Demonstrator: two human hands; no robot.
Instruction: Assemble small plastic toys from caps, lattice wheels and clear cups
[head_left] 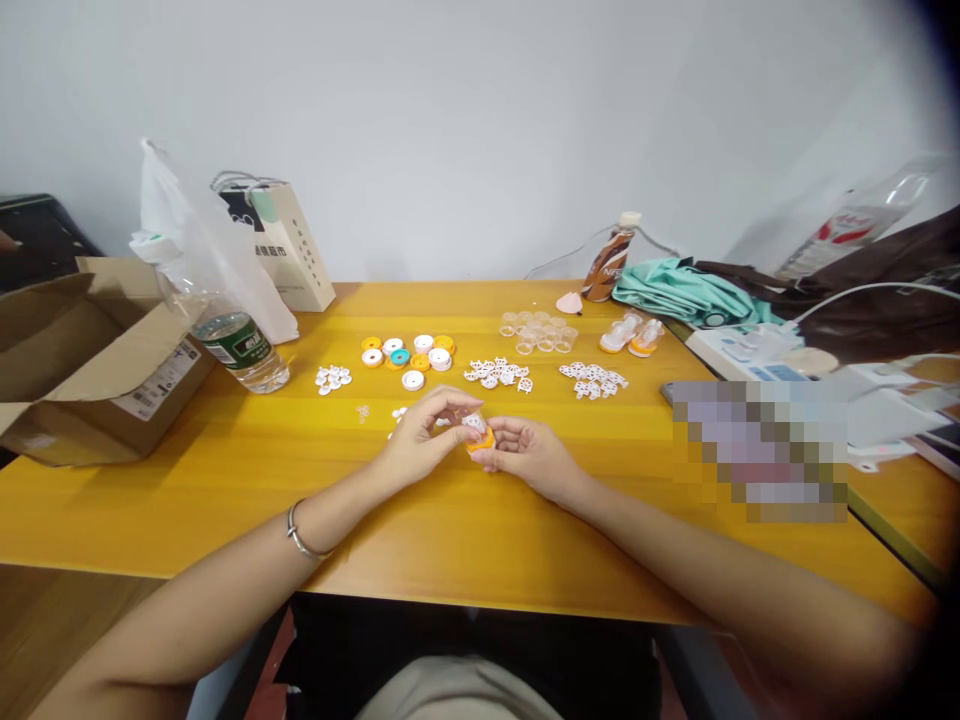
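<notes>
My left hand (424, 435) and my right hand (536, 460) meet above the table, both closed on one small plastic assembly (482, 440). It has an orange base with a white openwork part and what looks like a clear cover on top; fingers hide some of it. The left thumb and fingers grip the upper part, while the right fingers pinch the orange base. Just beyond lie white openwork pieces (496, 374) and round caps (413, 380) in white, orange and teal. Small white discs (332, 377) and tiny clear bits (363, 413) are left of my hands.
Clear rings (538, 333), more white openwork pieces (594, 380) and two orange-based assemblies (630, 335) lie farther back. A cardboard box (97, 370) and water bottle (240, 345) stand left. On the right are a drink bottle (609, 260), teal cloth (682, 290) and power strip (739, 350).
</notes>
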